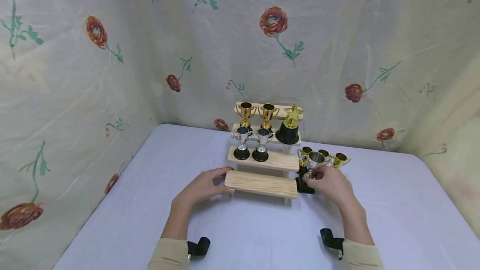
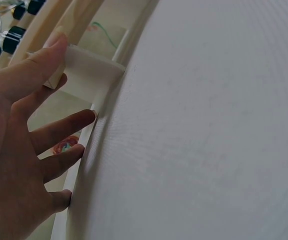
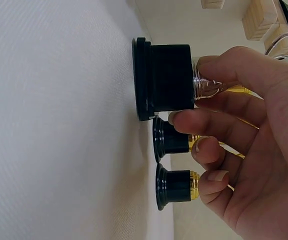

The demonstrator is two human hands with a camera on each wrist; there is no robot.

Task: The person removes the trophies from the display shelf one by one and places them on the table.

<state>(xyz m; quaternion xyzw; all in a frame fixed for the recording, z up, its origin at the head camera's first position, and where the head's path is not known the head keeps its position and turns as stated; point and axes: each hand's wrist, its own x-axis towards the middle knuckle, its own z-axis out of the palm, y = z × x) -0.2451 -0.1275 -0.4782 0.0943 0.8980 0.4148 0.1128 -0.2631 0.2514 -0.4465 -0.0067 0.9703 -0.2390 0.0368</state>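
Note:
My left hand [image 1: 206, 186] pinches the left end of the lowest board of a wooden tiered display stand [image 1: 262, 183]; in the left wrist view the thumb is over the board [image 2: 59, 75] and the other fingers are spread. By the stand's right side, my right hand [image 1: 333, 182] pinches the stem of a silver trophy cup [image 1: 316, 158]. Its black base [image 3: 169, 77] is upright, close to the tabletop; I cannot tell whether it touches. Several gold trophy cups [image 1: 340, 159] stand just behind this hand.
Two silver trophy cups [image 1: 242, 136] stand on the stand's second tier. Above them are two gold cups [image 1: 246, 111] and a gold star trophy [image 1: 291, 122]. A white cloth covers the table [image 1: 255, 236], and flowered fabric [image 1: 315, 66] hangs behind.

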